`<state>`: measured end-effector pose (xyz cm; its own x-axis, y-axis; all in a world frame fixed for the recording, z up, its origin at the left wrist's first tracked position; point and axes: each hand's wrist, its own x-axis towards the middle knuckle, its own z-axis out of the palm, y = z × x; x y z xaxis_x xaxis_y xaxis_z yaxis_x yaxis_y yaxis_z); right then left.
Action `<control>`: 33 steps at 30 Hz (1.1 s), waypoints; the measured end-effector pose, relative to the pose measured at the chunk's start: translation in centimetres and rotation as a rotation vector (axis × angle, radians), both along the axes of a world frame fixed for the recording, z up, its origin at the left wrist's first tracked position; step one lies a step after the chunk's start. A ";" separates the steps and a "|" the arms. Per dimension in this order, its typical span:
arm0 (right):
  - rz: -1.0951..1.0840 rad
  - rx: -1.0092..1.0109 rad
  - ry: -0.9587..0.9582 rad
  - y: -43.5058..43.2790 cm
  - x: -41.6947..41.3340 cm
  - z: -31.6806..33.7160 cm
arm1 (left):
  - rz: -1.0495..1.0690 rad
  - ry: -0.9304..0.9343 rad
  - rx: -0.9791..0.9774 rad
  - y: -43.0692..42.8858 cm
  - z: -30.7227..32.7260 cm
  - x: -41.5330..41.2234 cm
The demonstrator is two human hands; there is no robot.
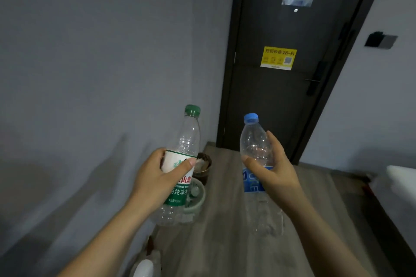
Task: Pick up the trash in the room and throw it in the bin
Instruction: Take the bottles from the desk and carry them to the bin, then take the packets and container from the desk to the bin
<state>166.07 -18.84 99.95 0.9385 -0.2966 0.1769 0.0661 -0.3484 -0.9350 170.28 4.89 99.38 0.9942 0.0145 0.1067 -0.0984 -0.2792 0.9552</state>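
My left hand [157, 177] grips an empty clear bottle with a green cap and a green and white label [188, 135], held upright in front of me. My right hand [273, 171] grips an empty clear bottle with a blue cap and a blue label [254, 139], also upright. On the floor by the left wall, partly hidden behind the green-cap bottle, stands a small dark bin [203, 164] with crumpled paper inside. Just in front of it sits a pale green round container [198, 198], seen through the bottle.
A dark closed door [281, 96] with a yellow Wi-Fi sticker stands ahead at the end of a wood-look floor [225, 243]. Grey walls run along both sides. A white edge [400, 177] shows at the right. Some whitish items [146, 265] lie low on the left.
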 end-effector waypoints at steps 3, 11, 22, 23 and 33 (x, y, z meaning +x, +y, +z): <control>0.066 0.011 0.047 -2.2 5.8 -1.3 | 0.050 0.058 -0.002 -1.4 -1.9 4.6; 0.138 -0.002 0.214 -4.9 20.2 -6.6 | 0.132 0.225 0.074 -3.0 -7.7 17.6; 0.147 0.010 0.513 -6.1 40.4 -15.1 | 0.043 0.669 0.063 -3.4 -19.1 39.0; 0.136 0.022 0.530 -6.3 41.9 -16.0 | 0.046 0.710 0.083 -3.4 -20.0 40.5; 0.196 -0.009 0.763 -8.2 54.3 -28.2 | 0.039 1.019 0.321 -5.8 -32.8 50.3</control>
<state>220.41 -27.03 71.77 0.8363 -0.1151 -0.5360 -0.5324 -0.4042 -0.7438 220.55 -0.90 66.61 0.6158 0.1677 -0.7698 0.7194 -0.5180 0.4627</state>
